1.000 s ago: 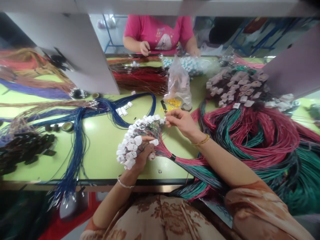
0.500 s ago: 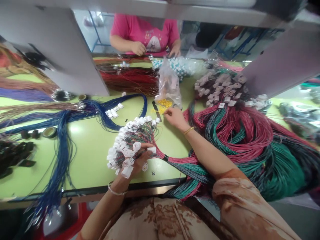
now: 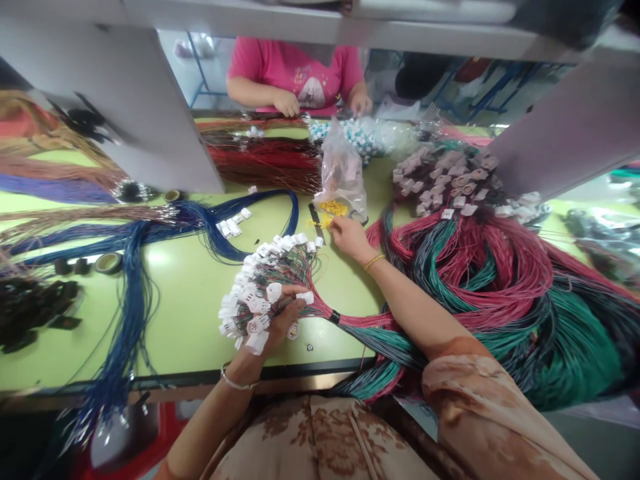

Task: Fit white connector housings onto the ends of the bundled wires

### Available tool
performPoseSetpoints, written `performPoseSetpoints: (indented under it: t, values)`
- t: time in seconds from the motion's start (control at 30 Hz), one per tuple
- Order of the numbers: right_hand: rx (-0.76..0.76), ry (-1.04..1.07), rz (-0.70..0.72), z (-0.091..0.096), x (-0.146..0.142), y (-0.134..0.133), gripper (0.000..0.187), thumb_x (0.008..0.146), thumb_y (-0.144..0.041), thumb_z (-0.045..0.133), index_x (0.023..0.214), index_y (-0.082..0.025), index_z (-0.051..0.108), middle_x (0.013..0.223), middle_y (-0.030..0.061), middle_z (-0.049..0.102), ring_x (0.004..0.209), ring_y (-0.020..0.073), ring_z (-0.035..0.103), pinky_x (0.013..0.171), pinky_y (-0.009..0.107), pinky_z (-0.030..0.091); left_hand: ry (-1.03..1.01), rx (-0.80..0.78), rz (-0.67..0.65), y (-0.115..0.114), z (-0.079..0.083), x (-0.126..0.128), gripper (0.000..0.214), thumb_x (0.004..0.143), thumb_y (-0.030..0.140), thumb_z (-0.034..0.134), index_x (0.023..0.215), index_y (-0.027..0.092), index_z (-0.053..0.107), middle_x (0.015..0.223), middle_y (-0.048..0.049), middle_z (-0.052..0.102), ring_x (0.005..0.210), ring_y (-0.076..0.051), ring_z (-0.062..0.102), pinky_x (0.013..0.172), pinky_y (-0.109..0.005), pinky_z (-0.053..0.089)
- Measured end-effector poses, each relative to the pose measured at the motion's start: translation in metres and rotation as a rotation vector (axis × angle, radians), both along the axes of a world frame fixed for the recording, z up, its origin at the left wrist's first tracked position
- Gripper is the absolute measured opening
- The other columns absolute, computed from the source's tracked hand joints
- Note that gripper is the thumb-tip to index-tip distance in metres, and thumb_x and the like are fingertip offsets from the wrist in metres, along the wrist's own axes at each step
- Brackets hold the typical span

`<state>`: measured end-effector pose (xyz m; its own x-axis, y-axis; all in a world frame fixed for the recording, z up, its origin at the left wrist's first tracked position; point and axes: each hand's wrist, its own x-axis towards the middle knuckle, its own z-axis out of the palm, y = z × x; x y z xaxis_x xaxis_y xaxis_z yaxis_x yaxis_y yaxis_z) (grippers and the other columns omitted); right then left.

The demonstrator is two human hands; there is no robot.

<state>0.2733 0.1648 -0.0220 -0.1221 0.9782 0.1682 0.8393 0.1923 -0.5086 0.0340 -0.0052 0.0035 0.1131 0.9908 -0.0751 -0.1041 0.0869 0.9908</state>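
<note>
My left hand is closed around a bundle of thin wires near their ends, which carry many white plastic connectors. A black band ties the bundle, and its red, green and dark wires run off to the right. Over a small heap of yellow pieces on the table, my right hand has its thumb and fingers pinched together. Whatever is between those fingertips is too small to make out. A dark flat strip lies beside the heap.
A clear plastic bag stands behind the yellow pieces. Coiled red and green wires cover the right side, near more white connectors. Blue wires and a tape roll lie left. A person in pink sits opposite.
The whole view has shifted slightly. My right hand stays at the yellow pieces with its fingers pinched, and my left hand keeps its hold on the wire bundle.
</note>
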Motion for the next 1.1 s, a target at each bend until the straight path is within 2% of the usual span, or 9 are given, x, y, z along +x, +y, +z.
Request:
performPoseSetpoints:
  t: [0.17, 0.3, 0.43, 0.57, 0.63, 0.7, 0.77, 0.9, 1.1]
  values:
    - [-0.020, 0.059, -0.030, 0.002, 0.009, 0.002, 0.017, 0.083, -0.012, 0.052, 0.088, -0.015, 0.068, 0.088, 0.0097, 0.073, 0.078, 0.0221, 0.062, 0.080, 0.034, 0.048, 0.008, 0.022, 0.008, 0.000, -0.002, 0.000, 0.025, 0.081, 0.042, 0.075, 0.093, 0.021, 0.076, 0.058, 0.0010, 0.062, 0.052, -0.013, 0.055, 0.049, -0.025, 0.043]
    - [-0.042, 0.097, -0.038, 0.000, 0.006, 0.001, 0.007, 0.079, -0.017, 0.060, 0.079, -0.016, 0.067, 0.085, 0.0091, 0.072, 0.078, 0.0226, 0.061, 0.082, 0.037, 0.049, 0.020, 0.054, 0.009, -0.001, -0.002, -0.001, 0.025, 0.081, 0.043, 0.076, 0.094, 0.022, 0.076, 0.056, 0.0003, 0.062, 0.057, -0.016, 0.061, 0.054, -0.027, 0.049]
    - [-0.044, 0.184, -0.041, -0.001, 0.000, 0.000, 0.008, 0.079, -0.018, 0.061, 0.071, -0.019, 0.059, 0.083, 0.0096, 0.070, 0.081, 0.0229, 0.061, 0.085, 0.040, 0.049, -0.002, 0.053, 0.008, -0.001, 0.000, 0.001, 0.025, 0.081, 0.042, 0.075, 0.093, 0.021, 0.075, 0.051, 0.0025, 0.057, 0.052, -0.014, 0.058, 0.049, -0.025, 0.047]
    - [-0.087, 0.384, -0.044, 0.008, -0.005, -0.007, 0.009, 0.084, -0.024, 0.059, 0.078, -0.020, 0.055, 0.075, 0.0042, 0.067, 0.071, 0.0176, 0.065, 0.073, 0.033, 0.055, -0.032, -0.001, 0.080, 0.000, 0.002, 0.004, 0.028, 0.077, 0.042, 0.077, 0.094, 0.019, 0.073, 0.065, -0.0001, 0.067, 0.055, -0.012, 0.061, 0.048, -0.022, 0.048]
    - [-0.149, 0.655, -0.033, 0.018, -0.009, -0.017, 0.016, 0.083, -0.033, 0.066, 0.082, -0.020, 0.056, 0.073, 0.0009, 0.066, 0.065, 0.0148, 0.065, 0.066, 0.030, 0.057, -0.066, -0.017, 0.110, 0.001, 0.002, 0.005, 0.030, 0.076, 0.041, 0.078, 0.095, 0.019, 0.073, 0.070, -0.0012, 0.070, 0.057, -0.012, 0.063, 0.049, -0.022, 0.049]
    - [-0.247, 0.943, 0.006, 0.031, -0.016, -0.033, 0.029, 0.075, -0.040, 0.078, 0.084, -0.019, 0.060, 0.074, 0.0001, 0.067, 0.065, 0.0135, 0.066, 0.064, 0.028, 0.058, -0.100, -0.035, 0.111, 0.002, 0.002, 0.006, 0.030, 0.077, 0.042, 0.078, 0.095, 0.019, 0.073, 0.070, -0.0012, 0.071, 0.054, -0.012, 0.061, 0.049, -0.023, 0.050]
    - [-0.381, 1.091, 0.071, 0.045, -0.024, -0.053, 0.035, 0.069, -0.041, 0.085, 0.086, -0.018, 0.066, 0.078, 0.0016, 0.069, 0.067, 0.0132, 0.067, 0.064, 0.028, 0.059, -0.125, -0.059, 0.092, 0.003, 0.002, 0.006, 0.031, 0.078, 0.043, 0.077, 0.097, 0.019, 0.073, 0.069, -0.0011, 0.070, 0.052, -0.011, 0.061, 0.049, -0.024, 0.050]
    - [-0.574, 1.148, 0.215, 0.067, -0.039, -0.092, 0.032, 0.072, -0.037, 0.086, 0.092, -0.017, 0.072, 0.081, 0.0021, 0.071, 0.064, 0.0106, 0.064, 0.063, 0.027, 0.058, -0.157, -0.066, 0.134, 0.004, 0.000, 0.005, 0.031, 0.076, 0.042, 0.080, 0.094, 0.018, 0.073, 0.070, -0.0012, 0.071, 0.056, -0.011, 0.063, 0.054, -0.023, 0.051]
    - [-0.458, 1.053, 0.289, 0.078, -0.054, -0.120, 0.026, 0.083, -0.037, 0.077, 0.095, -0.017, 0.066, 0.074, -0.0011, 0.066, 0.061, 0.0095, 0.061, 0.060, 0.025, 0.053, -0.220, -0.049, 0.172, 0.003, -0.002, 0.007, 0.031, 0.074, 0.041, 0.083, 0.093, 0.019, 0.074, 0.081, -0.0032, 0.075, 0.068, -0.013, 0.068, 0.061, -0.023, 0.055]
